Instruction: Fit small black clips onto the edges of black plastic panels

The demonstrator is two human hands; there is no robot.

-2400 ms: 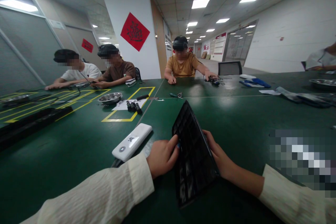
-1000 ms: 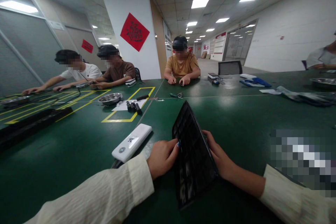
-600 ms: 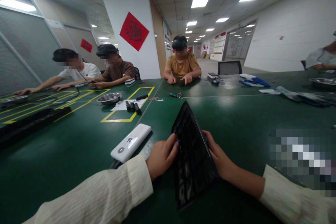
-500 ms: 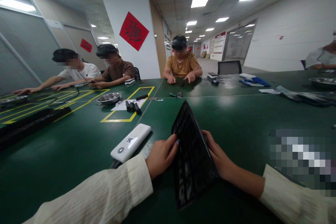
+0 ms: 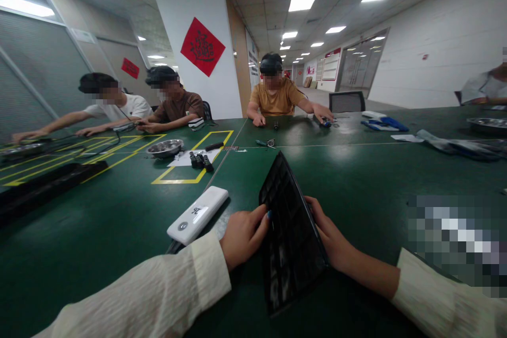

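A thin black panel [image 5: 293, 237] with a grid of squares on its face stands steeply tilted in front of me. My right hand [image 5: 330, 237] grips it from the right side, its fingers partly hidden behind the edge. My left hand [image 5: 244, 235] is closed, with thumb and forefinger together at the panel's left part. A small spot of blue shows at the thumb tip. Whatever those fingers pinch, if anything, is too small to make out. Beside my left forearm lies a white power bank [image 5: 198, 215] marked 26.
On the green table [image 5: 368, 185], a metal bowl [image 5: 165, 148], black parts [image 5: 201, 161] and paper lie ahead left. A long black tray [image 5: 47, 182] is at far left. Pliers [image 5: 266, 143] lie ahead. Blue-and-white gloves [image 5: 384, 122] are at right. Several people sit around the table.
The person opposite has reached one hand sideways, to my right, to a small blue item on the table. My hands and the black panel show almost no movement.
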